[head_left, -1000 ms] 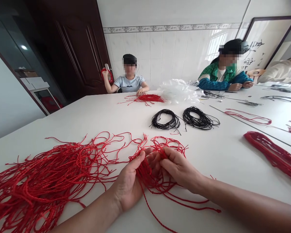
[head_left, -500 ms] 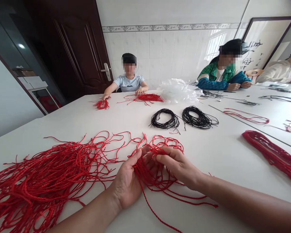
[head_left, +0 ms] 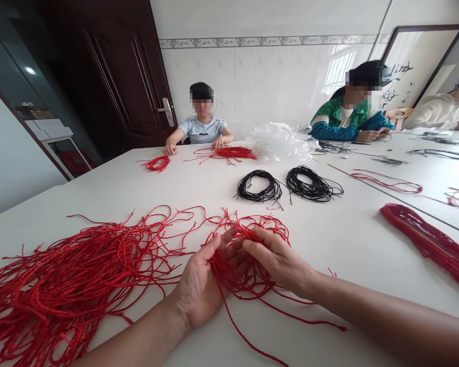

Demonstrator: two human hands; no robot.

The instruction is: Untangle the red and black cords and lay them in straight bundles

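Above the white tabletop (head_left: 199, 188), a bundle of thin twisted red cords (head_left: 221, 269) is held in the loosely curled fingers of the left hand (head_left: 203, 285) and pinched by the closed fingertips of the right hand (head_left: 277, 255), gathering apparently being underway and a steady grip called for next.

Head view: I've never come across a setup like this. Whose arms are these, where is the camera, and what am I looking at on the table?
There is no machine here: these are a person's bare arms, seen by a camera worn on that person's head, looking forward and down. The left hand is half open, with red cords lying across it; the right hand pinches some between thumb and fingers. On the white table, a loose red pile spreads at the left, two black coils lie beyond the hands, and a dark red bundle lies at the right. Clear plastic and other people are farther off.
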